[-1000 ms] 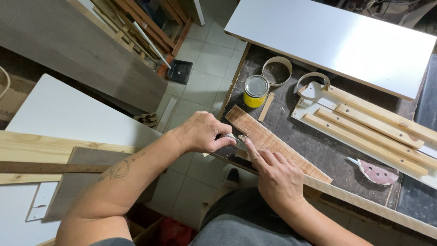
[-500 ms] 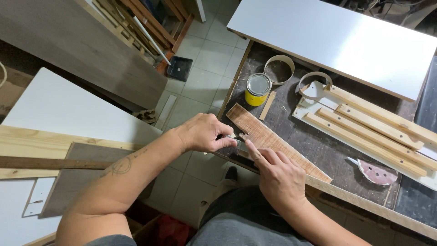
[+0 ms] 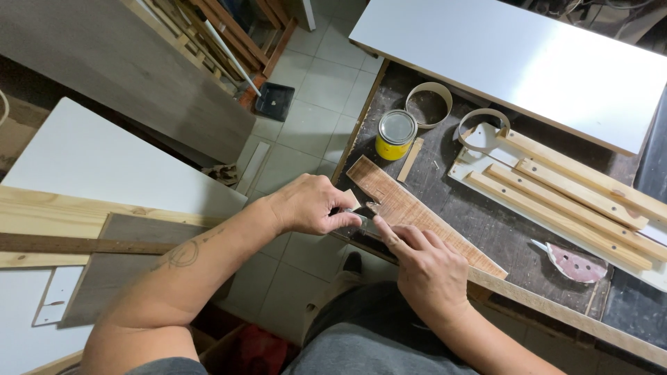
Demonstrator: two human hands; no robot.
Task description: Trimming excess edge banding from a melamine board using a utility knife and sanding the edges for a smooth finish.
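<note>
While the person is leaning over a dark workbench point(image 3: 445, 201), both hands are meeting at the near edge of a long reddish wood strip point(image 3: 424, 215) that is lying flat on the bench, running from about 10 o'clock to 4 o'clock across the middle of the view. The left hand point(image 3: 309, 205) is sitting at the strip's 8 o'clock side, fingers curled together and clamped on a small metal tool point(image 3: 363, 222), whose dark end is poking out toward 3 o'clock and touching the strip's edge. The right hand point(image 3: 431, 271) is resting at 5 o'clock from that tool, its index finger stretched out and pressing down on the tool and the wood just beside it, the other fingers lying loosely folded; it is closing on nothing. The strip's far end is lying beyond the left knuckles toward 12 o'clock. A yellow tin point(image 3: 396, 135) with a silver lid is standing at 12 o'clock from the hands, with a thin wooden stick point(image 3: 410, 160) just beside it. Two rings of edge tape point(image 3: 429, 104) are lying farther back. Pale wooden battens point(image 3: 577, 194) are lying on a white panel at 2 o'clock, and a sanding pad point(image 3: 575, 264) is lying at 3 o'clock.
</note>
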